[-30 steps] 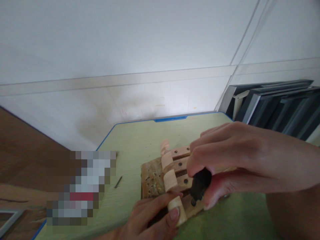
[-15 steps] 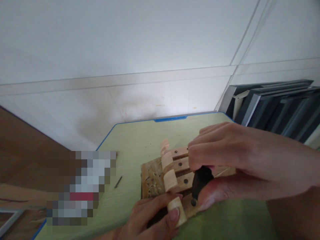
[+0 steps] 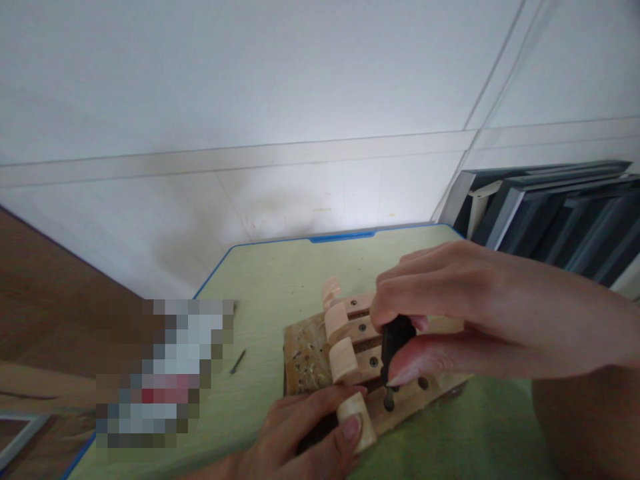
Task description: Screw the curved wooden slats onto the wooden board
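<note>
Slat block (image 3: 363,328): wooden slats with rounded left ends, lying side by side on a rough brown board (image 3: 304,353) at the near middle of the green table (image 3: 280,280), with the long axes running left to right. Nearest, the left hand (image 3: 300,433) comes in from the near edge, fingers pressed together, thumb flat on the nearest slat's rounded end (image 3: 356,412). Just right of it a screwdriver (image 3: 395,341) stands almost upright, tip down on a screw (image 3: 389,404) in that slat. The right hand (image 3: 465,320) reaches in from the right above the slats, pinching the black handle. Farther left lies a small dark pin (image 3: 237,361); dark frames (image 3: 550,213) lean far right.
</note>
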A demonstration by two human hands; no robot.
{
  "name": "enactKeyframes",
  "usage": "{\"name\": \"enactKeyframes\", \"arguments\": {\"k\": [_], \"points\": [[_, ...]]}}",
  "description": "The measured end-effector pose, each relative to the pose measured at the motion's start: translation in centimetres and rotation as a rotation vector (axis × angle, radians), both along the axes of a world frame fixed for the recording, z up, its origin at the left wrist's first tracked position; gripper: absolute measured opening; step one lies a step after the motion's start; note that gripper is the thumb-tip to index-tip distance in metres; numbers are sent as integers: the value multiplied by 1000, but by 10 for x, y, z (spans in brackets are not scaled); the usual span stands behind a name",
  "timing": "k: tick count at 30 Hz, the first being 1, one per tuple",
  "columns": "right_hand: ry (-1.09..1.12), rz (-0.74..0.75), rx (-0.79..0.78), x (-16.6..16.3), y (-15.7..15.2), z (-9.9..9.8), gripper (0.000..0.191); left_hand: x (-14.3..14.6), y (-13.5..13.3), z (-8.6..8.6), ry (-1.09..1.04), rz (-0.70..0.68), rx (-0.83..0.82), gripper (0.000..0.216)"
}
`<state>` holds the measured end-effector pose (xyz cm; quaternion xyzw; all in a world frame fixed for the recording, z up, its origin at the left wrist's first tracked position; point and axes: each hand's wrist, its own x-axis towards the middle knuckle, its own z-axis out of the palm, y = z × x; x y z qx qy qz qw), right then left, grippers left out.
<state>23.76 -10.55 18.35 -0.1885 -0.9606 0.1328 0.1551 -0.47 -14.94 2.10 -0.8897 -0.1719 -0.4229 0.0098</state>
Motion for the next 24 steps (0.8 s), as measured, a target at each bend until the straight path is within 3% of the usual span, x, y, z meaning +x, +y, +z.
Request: {"name": "enactKeyframes", "arguments": {"k": [3,7,12,24], "points": [[-29,-17,-23,0,0,2,23,-1,-3,-1,-11,24,27,45],[-66,-37,-50,-1,-1,4,22,4,-4,4,9,115,-140,50],[-47,-58,-42,-1,-2,2,23,6,3,7,-20,-25,2,47],[-22,-25,-8,1,-1,-1,23,3,3,2,-7,-4,-9,47]]}}
